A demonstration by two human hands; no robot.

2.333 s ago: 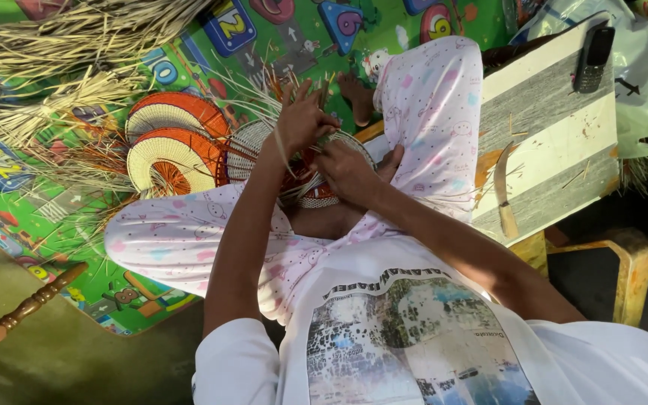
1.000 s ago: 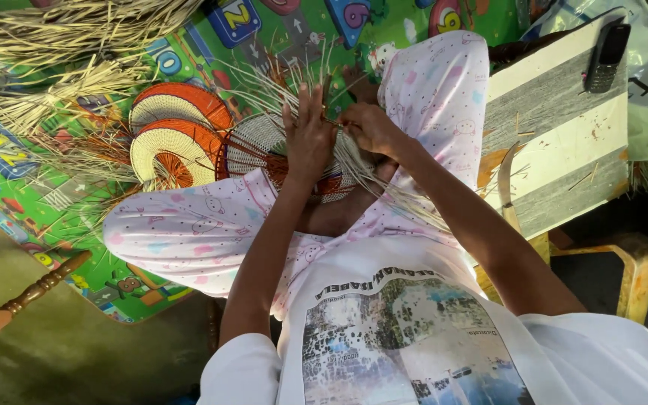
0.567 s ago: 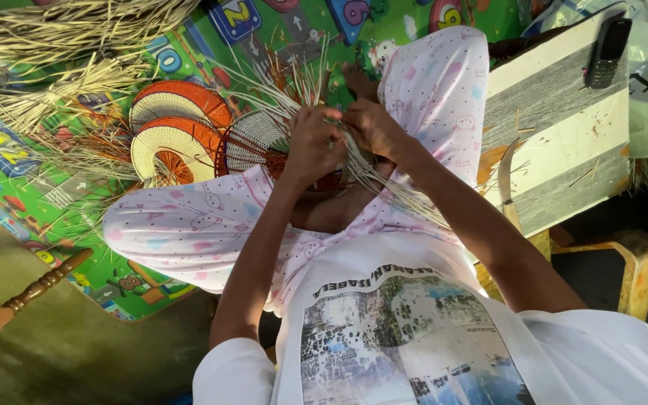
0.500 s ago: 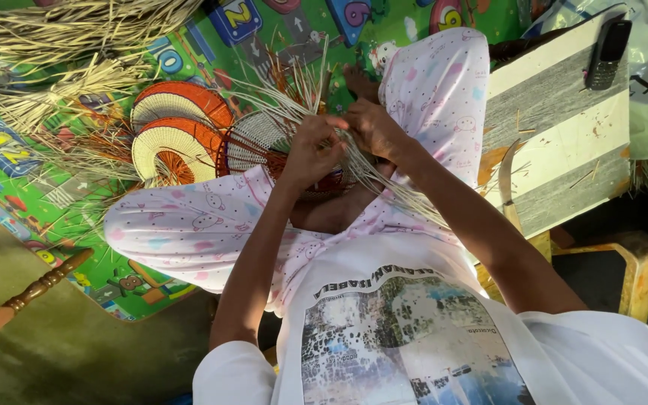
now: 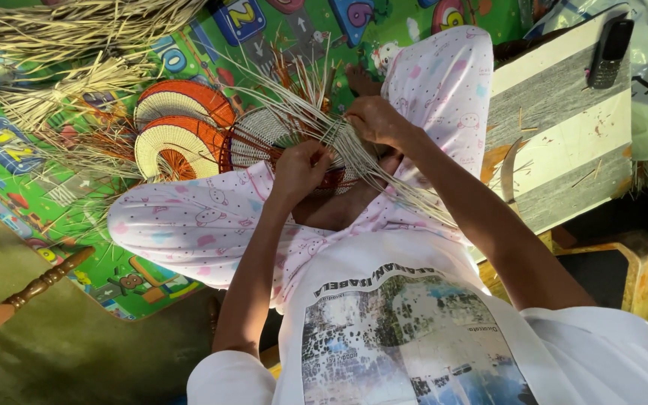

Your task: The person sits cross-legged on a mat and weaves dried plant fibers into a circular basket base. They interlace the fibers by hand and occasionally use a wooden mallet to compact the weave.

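Observation:
I sit cross-legged in pink patterned trousers, looking down at a half-woven round basket piece of white and dark red straw resting on my lap. My left hand grips its near rim, fingers closed on the weave. My right hand pinches a bundle of pale loose straw strands that fan out from the piece across my right thigh. More strands stick up from the far edge of the weaving.
Two finished orange-and-white woven discs lie on the colourful play mat to the left. Piles of dry straw lie at the top left. A striped board with a phone sits right; a wooden stool beyond, a turned wooden leg lower left.
My left hand has slid down from the top of the weaving to its near rim. My right hand stays on the strands, now pulled further toward my right thigh.

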